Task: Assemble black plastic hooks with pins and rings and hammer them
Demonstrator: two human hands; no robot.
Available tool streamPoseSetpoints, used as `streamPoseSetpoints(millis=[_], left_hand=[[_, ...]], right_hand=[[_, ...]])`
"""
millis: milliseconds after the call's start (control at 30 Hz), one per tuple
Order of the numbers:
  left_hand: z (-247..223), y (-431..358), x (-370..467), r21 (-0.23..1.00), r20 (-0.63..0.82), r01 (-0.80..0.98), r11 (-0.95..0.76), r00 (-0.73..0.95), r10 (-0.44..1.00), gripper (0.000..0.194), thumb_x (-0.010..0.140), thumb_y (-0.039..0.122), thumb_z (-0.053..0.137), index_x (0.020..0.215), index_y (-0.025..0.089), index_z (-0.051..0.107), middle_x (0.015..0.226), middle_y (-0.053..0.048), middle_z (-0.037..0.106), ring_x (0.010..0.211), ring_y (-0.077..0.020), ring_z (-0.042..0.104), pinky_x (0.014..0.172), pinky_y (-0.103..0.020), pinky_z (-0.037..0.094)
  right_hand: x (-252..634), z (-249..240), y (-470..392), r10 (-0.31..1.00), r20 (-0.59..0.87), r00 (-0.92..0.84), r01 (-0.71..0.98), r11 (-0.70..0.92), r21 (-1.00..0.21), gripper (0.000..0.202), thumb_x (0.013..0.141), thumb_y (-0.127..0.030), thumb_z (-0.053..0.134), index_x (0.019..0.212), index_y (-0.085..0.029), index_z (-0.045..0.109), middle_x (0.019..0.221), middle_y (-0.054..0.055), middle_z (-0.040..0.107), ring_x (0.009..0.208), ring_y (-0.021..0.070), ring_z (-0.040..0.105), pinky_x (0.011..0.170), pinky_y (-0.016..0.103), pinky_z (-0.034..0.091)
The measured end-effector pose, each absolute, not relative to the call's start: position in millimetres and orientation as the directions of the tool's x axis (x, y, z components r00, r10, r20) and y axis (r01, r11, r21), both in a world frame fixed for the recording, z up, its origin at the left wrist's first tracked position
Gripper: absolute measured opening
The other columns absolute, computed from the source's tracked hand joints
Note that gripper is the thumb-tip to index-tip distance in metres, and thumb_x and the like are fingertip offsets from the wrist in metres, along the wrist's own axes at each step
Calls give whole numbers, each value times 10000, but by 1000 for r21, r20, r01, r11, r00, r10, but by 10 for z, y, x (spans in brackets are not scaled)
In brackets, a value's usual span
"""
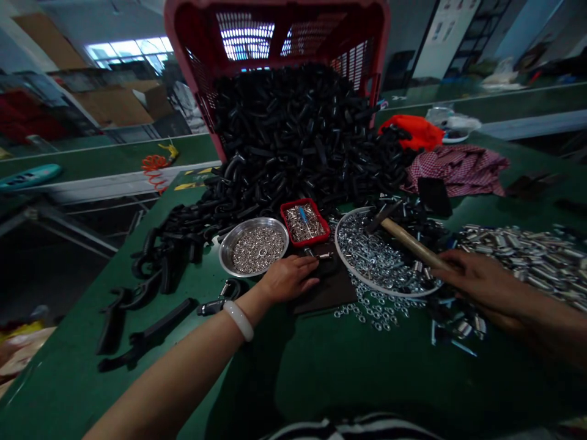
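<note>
My right hand (477, 278) is closed around the wooden handle of a hammer (413, 244), whose dark head is over a white-rimmed tray (342, 244) of small metal hardware. On a dark pad (328, 296), my left hand (290, 278), with a white bangle at the wrist, holds a black curved part (328, 266) between thumb and fingers. A small metal spring (324, 255) shows at that part's upper edge; the rest is dark and partly hidden. Just beyond the left hand are a metal bowl (223, 256) of small rings and a red box (323, 235) of pins with a blue-handled tool.
A tilted red crate (183, 55) spills a heap of black parts (293, 134) across the table. Several black parts (160, 321) lie at left. Loose nuts (378, 311) surround the tray's near edge; silver cylinders (523, 256) are piled at right, below a checked cloth (458, 168).
</note>
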State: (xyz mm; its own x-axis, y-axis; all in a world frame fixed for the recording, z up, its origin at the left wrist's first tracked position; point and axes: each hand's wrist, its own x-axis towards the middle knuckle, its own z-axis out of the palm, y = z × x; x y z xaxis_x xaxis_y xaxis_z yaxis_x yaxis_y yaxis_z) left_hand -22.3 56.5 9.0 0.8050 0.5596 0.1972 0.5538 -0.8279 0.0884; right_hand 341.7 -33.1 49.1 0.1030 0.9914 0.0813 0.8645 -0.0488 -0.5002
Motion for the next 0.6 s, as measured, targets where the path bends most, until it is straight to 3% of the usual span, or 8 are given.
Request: streamPoseSetpoints(millis=[67, 133, 200, 267, 333, 400, 533, 600], left_hand=[[131, 541, -226, 84, 170, 565, -821, 803, 571, 475, 858, 475, 376, 1211, 190, 517, 1210, -89, 559, 976, -182, 563, 780, -302, 472], [175, 499, -216, 72, 138, 591, -804, 792, 595, 545, 813, 536, 420, 1233, 197, 492, 1235, -88, 539, 963, -199, 553, 767, -316, 460], [208, 447, -198, 62, 127, 628, -776, 766, 630, 616, 751, 573, 490, 1246, 205, 476, 1250, -89, 526, 965, -220, 531, 814, -361, 426], [220, 398, -177, 62, 144, 670, -740, 728, 671, 642, 707, 563, 551, 1244, 219, 474, 1252, -82, 526, 1004, -245, 498, 908, -436, 346], [213, 366, -162, 76, 153, 692, -718, 704, 694, 633, 695, 531, 577, 1243, 233, 469, 1254, -71, 528, 1041, -260, 472, 962, -494, 259], [198, 356, -156, 97, 142, 697, -711, 697, 703, 623, 696, 506, 581, 1245, 237, 461, 1258, -66, 527, 1043, -264, 471, 963, -510, 240], [174, 371, -167, 119, 133, 700, -704, 691, 710, 607, 709, 496, 567, 1248, 238, 458, 1269, -67, 518, 1043, -269, 475, 957, -519, 240], [173, 378, -175, 124, 133, 698, -705, 693, 709, 595, 718, 484, 561, 1251, 241, 457, 1274, -65, 514, 1048, -270, 472, 965, -524, 228]], right_hand=[[3246, 486, -487, 989, -47, 143, 753, -140, -643, 461, 802, -455, 474, 1168, -182, 538, 832, 130, 685, 564, 182, 629, 439, 270, 501], [3079, 428, -612, 991, -87, 101, 757, -134, -640, 565, 844, -447, 394, 1356, -215, 334, 977, 127, 671, 604, 189, 645, 476, 301, 529], [2940, 351, -677, 1000, -15, -5, 863, -3, -506, 552, 862, -412, 356, 1386, -253, 283, 1106, 106, 632, 734, 209, 663, 607, 350, 555], [2844, 297, -686, 994, 28, -102, 934, 105, -341, 515, 859, -383, 367, 1360, -264, 347, 1170, 85, 601, 897, 239, 641, 742, 398, 539], [2786, 296, -677, 989, 11, -147, 954, 145, -264, 503, 857, -364, 372, 1350, -265, 366, 1176, 69, 599, 956, 253, 622, 777, 422, 529], [2746, 340, -686, 986, 19, -167, 952, 167, -258, 499, 864, -350, 364, 1355, -260, 358, 1174, 60, 600, 957, 246, 622, 775, 411, 534], [2688, 416, -750, 971, 228, -77, 950, 141, -279, 520, 866, -328, 361, 1373, -219, 322, 1241, 86, 545, 979, 246, 612, 799, 398, 523], [2692, 415, -750, 978, 199, -56, 953, 112, -282, 531, 855, -327, 377, 1370, -206, 329, 1193, 100, 581, 903, 251, 641, 753, 412, 536]])
